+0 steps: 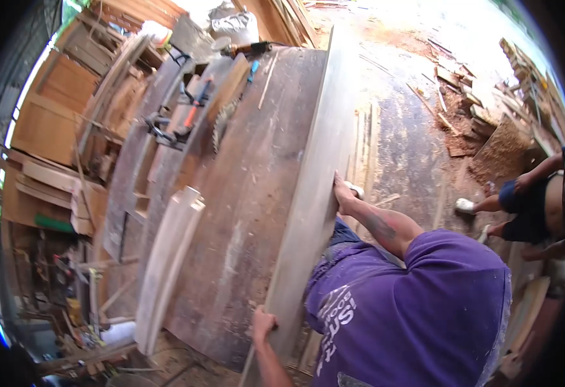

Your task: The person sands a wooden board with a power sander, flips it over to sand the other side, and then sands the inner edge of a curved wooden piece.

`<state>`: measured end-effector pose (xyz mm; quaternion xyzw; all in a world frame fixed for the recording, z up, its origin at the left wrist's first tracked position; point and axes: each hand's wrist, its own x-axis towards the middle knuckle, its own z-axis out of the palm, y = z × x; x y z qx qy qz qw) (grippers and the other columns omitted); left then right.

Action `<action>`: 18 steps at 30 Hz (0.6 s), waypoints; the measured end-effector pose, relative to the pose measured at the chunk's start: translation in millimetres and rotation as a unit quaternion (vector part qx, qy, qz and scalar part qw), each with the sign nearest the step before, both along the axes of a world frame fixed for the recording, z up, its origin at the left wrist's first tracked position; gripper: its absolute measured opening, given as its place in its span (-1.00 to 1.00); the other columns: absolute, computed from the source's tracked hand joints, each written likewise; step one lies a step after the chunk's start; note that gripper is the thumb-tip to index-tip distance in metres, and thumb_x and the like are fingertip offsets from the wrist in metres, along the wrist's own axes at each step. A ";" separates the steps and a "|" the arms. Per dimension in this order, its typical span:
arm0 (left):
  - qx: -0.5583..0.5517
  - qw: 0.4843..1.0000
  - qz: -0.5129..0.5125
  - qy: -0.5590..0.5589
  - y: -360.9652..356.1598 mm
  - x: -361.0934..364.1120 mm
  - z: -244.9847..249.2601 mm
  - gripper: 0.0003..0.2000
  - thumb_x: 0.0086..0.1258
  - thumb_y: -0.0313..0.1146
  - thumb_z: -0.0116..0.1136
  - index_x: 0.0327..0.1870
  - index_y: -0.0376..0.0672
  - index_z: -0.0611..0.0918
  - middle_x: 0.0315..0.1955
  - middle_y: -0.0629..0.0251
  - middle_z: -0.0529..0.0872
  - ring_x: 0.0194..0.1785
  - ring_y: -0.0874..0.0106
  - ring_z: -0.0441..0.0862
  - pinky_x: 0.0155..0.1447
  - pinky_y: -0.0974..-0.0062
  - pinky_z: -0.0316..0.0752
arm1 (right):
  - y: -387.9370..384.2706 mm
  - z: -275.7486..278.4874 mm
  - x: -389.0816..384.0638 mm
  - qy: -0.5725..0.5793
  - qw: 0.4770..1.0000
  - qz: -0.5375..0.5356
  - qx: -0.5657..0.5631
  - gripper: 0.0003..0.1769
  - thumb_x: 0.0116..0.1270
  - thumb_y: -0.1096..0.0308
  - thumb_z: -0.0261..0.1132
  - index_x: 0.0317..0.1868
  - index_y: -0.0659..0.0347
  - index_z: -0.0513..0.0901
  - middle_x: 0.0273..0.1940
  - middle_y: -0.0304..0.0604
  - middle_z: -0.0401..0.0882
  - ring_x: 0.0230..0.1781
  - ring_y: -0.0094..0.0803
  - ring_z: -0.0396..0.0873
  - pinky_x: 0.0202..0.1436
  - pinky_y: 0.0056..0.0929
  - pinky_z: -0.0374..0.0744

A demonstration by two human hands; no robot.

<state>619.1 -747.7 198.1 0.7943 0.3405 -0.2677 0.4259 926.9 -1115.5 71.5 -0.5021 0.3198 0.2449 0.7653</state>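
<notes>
A long, pale wooden plank (314, 148) lies at a slant across the workbench (250, 213), close against my body. My left hand (264, 322) is closed round the plank's edge near its lower end, fist-like, with the fingers partly hidden. Farther up, my right hand (343, 195) grips the edge nearest me; some of its fingers are out of sight behind the wood. On the bench's left side rests a shorter, thick piece of wood (169, 271).
Clamps (169, 132), a blue-handled tool (253, 71) and loose boards lie at the upper left. Scrap wood (469, 103) and shavings are piled at the upper right. Another person (530, 206) in dark shorts stands at the right edge.
</notes>
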 end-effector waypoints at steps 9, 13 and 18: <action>0.060 0.998 0.008 0.029 -4.1 5.5 26.6 -0.55 -0.13 -0.52 0.23 -0.07 -0.37 0.61 -0.20 -0.18 0.74 -0.06 -0.02 0.72 0.02 0.20 0.58 | 16.0 27.0 0.1 0.051 0.998 -0.038 0.014 0.03 0.38 -0.57 -0.16 0.59 0.03 0.17 0.61 -0.17 0.08 0.60 -0.21 0.07 0.62 -0.09 0.01; 0.128 0.980 -0.114 -0.103 -0.9 -8.4 26.1 -0.49 0.13 -0.35 0.27 0.14 -0.35 0.56 0.35 -0.21 0.40 0.44 -0.07 0.34 0.43 0.13 0.28 | 17.9 6.5 7.1 0.094 0.992 -0.025 -0.077 0.02 0.41 -0.53 -0.15 0.59 0.10 0.16 0.60 -0.02 0.08 0.59 -0.10 0.07 0.61 0.00 0.02; 0.261 0.947 -0.055 -0.180 -31.6 -18.9 10.2 -0.35 0.43 -0.06 0.15 0.42 -0.29 0.38 0.52 -0.13 0.19 0.61 -0.15 -0.01 0.56 -0.23 -0.08 | 33.5 45.8 6.5 0.105 0.981 -0.011 -0.164 -0.01 0.43 -0.50 -0.14 0.50 0.18 0.27 0.45 0.08 0.33 0.46 -0.04 0.32 0.47 0.09 0.30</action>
